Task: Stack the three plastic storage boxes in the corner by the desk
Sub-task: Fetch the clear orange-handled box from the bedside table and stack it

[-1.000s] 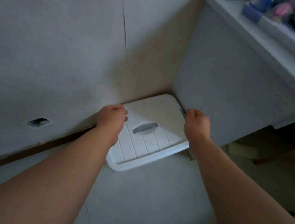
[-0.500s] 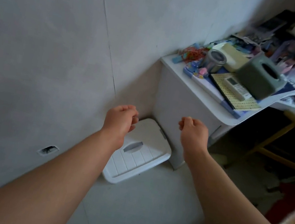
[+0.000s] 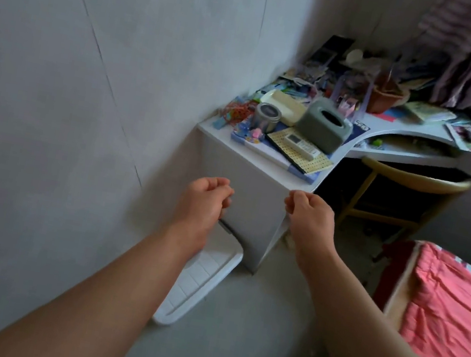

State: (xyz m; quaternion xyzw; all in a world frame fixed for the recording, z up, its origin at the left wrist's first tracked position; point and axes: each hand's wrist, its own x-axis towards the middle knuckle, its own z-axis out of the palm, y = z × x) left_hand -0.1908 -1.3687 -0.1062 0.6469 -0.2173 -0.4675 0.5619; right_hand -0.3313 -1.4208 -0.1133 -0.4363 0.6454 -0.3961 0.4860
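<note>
A white plastic storage box (image 3: 204, 273) with a ribbed lid sits on the floor in the corner between the wall and the desk's side panel (image 3: 243, 198). My left forearm covers part of its lid. Only this one box is in view. My left hand (image 3: 205, 201) hangs in the air above the box, fingers loosely curled, holding nothing. My right hand (image 3: 308, 219) is level with it in front of the desk's side panel, fingers also curled in and empty. Neither hand touches the box.
The white desk top (image 3: 223, 132) carries a grey tissue box (image 3: 324, 124), a metal tin (image 3: 265, 117), a remote control (image 3: 301, 146) and papers. A wooden chair (image 3: 410, 180) stands under the desk. A pink bedcover (image 3: 448, 319) lies at right. Grey floor (image 3: 229, 350) spreads below.
Both hands have let go of the box's sides and risen above it. The view has pulled back and up, so the desk top and the bed now show.
</note>
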